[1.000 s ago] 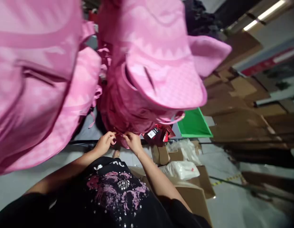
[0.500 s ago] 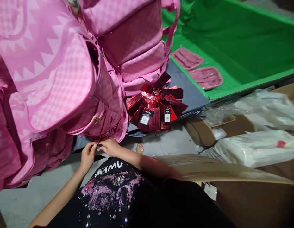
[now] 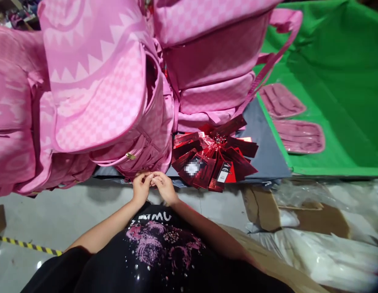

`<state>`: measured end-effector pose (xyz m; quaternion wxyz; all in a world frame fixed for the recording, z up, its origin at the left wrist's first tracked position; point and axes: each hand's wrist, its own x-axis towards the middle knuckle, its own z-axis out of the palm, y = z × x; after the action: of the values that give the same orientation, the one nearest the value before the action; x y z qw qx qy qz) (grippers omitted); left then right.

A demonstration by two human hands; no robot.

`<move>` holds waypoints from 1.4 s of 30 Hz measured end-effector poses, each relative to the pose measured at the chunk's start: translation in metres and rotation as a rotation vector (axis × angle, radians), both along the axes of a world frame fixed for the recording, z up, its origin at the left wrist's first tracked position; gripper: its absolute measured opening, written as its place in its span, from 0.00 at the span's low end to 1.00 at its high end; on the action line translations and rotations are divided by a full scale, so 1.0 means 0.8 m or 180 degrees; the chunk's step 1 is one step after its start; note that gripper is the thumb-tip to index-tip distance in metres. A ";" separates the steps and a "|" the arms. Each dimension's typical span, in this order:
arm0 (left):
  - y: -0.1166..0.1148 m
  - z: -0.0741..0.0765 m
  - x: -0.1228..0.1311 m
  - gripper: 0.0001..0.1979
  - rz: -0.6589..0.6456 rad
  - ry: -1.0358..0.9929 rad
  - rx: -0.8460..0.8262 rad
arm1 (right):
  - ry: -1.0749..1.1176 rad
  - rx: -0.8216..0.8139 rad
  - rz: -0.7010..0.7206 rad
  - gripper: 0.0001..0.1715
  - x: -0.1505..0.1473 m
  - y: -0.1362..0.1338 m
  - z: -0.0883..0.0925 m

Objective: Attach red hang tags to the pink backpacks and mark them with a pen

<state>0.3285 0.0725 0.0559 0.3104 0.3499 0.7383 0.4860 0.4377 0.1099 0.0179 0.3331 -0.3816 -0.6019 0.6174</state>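
Observation:
A pink checkered backpack with a zigzag pattern lies at the table edge, among other pink backpacks. My left hand and my right hand meet just below its lower edge, fingertips pinched together on something small that I cannot make out. A bunch of red hang tags lies just right of my hands on the grey table top.
A green cloth with two flat pink pieces covers the right side. Cardboard boxes and white plastic bags sit on the floor at lower right. Yellow-black tape marks the floor at left.
The view swung down from the raised backpacks to the table edge. My hands stayed pinched together under the pink backpack and now sit closer to the hang tags.

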 end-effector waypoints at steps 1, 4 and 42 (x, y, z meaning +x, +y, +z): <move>0.001 -0.005 0.003 0.15 0.0024 -0.0116 -0.0014 | -0.0180 0.0084 0.0063 0.18 0.009 0.007 0.000; 0.003 -0.019 0.006 0.18 0.0103 -0.0483 -0.0088 | -0.0838 0.0458 0.0169 0.19 0.036 0.044 0.003; -0.013 -0.030 -0.028 0.10 0.0328 -0.0258 -0.0210 | -0.1548 0.1041 0.0128 0.20 0.052 0.102 -0.029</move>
<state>0.3057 0.0618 0.0318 0.3260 0.2810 0.7577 0.4905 0.4791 0.1918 -0.0056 0.2239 -0.4476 -0.7630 0.4090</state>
